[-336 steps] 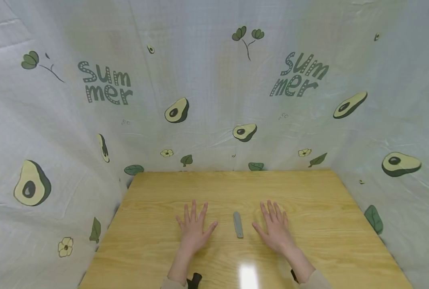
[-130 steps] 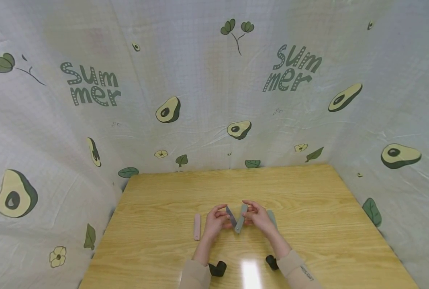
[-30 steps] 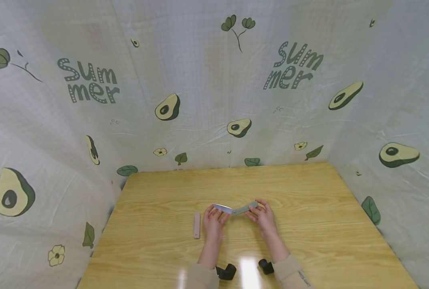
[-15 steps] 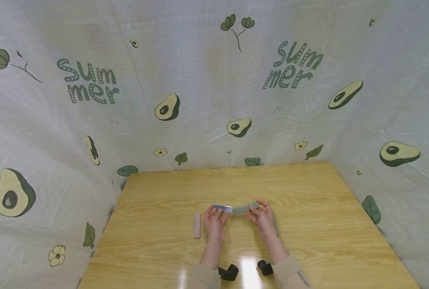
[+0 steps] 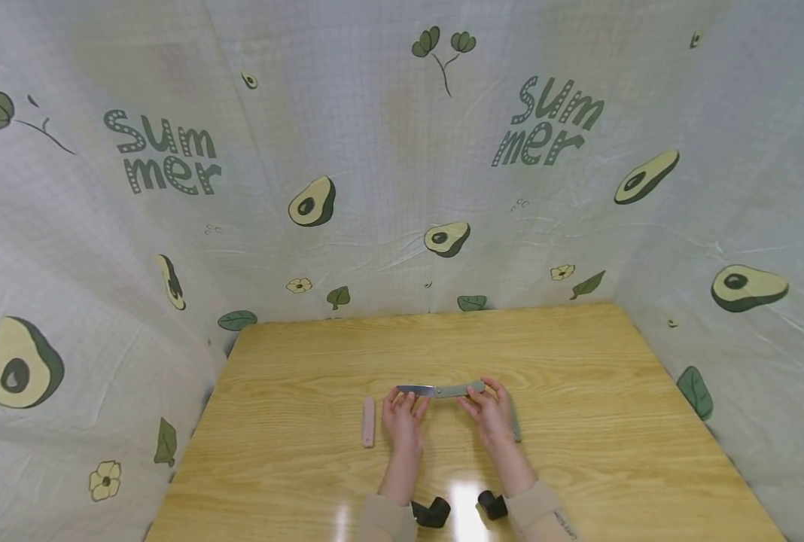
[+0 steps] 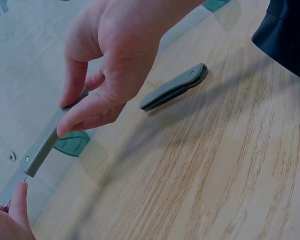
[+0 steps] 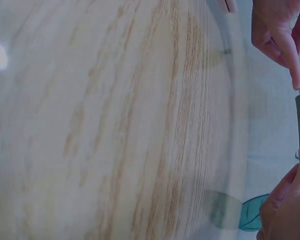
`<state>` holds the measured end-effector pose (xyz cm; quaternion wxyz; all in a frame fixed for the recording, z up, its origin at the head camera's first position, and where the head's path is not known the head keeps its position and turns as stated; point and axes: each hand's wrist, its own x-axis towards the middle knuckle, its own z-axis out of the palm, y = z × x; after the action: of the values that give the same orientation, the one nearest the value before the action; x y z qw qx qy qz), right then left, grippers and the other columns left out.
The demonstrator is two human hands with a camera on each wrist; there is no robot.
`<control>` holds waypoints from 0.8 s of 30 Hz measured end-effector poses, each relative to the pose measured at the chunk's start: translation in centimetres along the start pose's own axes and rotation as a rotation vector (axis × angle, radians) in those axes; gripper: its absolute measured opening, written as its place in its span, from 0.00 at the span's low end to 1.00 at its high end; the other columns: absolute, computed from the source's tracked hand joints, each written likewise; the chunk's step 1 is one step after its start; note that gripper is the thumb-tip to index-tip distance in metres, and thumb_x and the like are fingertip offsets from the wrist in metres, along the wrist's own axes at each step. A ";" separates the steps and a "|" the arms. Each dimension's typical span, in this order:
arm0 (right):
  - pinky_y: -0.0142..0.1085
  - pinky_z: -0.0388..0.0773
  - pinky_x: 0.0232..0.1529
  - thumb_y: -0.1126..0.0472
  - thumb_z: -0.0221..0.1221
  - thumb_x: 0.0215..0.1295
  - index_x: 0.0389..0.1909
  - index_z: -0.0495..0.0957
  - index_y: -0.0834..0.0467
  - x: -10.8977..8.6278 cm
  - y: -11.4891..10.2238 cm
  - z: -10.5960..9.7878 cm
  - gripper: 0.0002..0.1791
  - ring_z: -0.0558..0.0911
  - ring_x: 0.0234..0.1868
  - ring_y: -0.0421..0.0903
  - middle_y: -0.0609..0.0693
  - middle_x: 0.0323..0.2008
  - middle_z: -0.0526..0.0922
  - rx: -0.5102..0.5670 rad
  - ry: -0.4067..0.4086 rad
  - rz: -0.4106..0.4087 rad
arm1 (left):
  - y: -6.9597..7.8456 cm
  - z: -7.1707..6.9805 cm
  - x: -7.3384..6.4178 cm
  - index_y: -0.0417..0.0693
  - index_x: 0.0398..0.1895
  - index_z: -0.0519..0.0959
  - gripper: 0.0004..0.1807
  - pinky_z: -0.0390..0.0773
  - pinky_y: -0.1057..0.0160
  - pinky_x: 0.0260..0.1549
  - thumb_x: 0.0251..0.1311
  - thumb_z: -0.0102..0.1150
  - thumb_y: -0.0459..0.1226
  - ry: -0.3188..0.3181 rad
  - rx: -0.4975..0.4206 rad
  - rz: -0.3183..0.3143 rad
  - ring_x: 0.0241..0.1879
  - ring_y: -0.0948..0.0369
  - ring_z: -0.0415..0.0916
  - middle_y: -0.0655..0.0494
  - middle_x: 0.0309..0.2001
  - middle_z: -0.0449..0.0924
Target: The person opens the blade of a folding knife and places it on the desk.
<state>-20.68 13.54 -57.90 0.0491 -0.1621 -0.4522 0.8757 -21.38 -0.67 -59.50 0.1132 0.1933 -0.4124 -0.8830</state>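
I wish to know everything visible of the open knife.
The knife is unfolded, its metallic-looking blade nearly in line with the grey-green handle; a round pivot joins them. It is held above the table, blade toward the person's left. The left hand pinches the blade; the right hand grips the handle's end.

In the head view, the patterned cloth (image 5: 375,113) carries "summer" twice, each split over two lines as "sum" and "mer": one green print (image 5: 163,153) at the upper left of the frame, a slanted second print (image 5: 546,122) at the upper right. Lettering (image 5: 564,525) on the sleeve (image 5: 536,506), bottom right, is too small to read.
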 end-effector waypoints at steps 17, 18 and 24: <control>0.41 0.80 0.56 0.75 0.49 0.70 0.64 0.50 0.65 -0.4 0.7 0.2 0.26 0.80 0.38 0.42 0.53 0.40 0.70 0.044 0.034 0.014 | 0.0 0.6 -0.4 0.26 0.62 0.56 0.23 0.83 0.55 0.49 0.65 0.46 0.21 0.021 -0.054 0.017 0.43 0.55 0.73 0.40 0.46 0.65; 0.41 0.79 0.56 0.75 0.49 0.70 0.64 0.50 0.65 -0.4 0.7 0.2 0.26 0.80 0.39 0.42 0.53 0.40 0.70 0.043 0.034 0.016 | 0.0 0.6 -0.4 0.26 0.62 0.56 0.23 0.83 0.55 0.49 0.65 0.46 0.21 0.019 -0.053 0.024 0.43 0.55 0.74 0.40 0.46 0.65; 0.40 0.77 0.59 0.74 0.49 0.71 0.69 0.47 0.68 -0.2 0.8 0.2 0.30 0.80 0.42 0.42 0.55 0.45 0.70 0.006 0.025 0.000 | 0.1 0.6 -0.3 0.28 0.60 0.58 0.22 0.84 0.56 0.47 0.64 0.48 0.21 0.014 -0.042 0.063 0.42 0.54 0.77 0.42 0.43 0.64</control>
<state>-20.54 12.87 -58.35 0.0554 -0.1728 -0.4489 0.8750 -21.32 -0.18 -59.04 0.1480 0.1839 -0.3990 -0.8860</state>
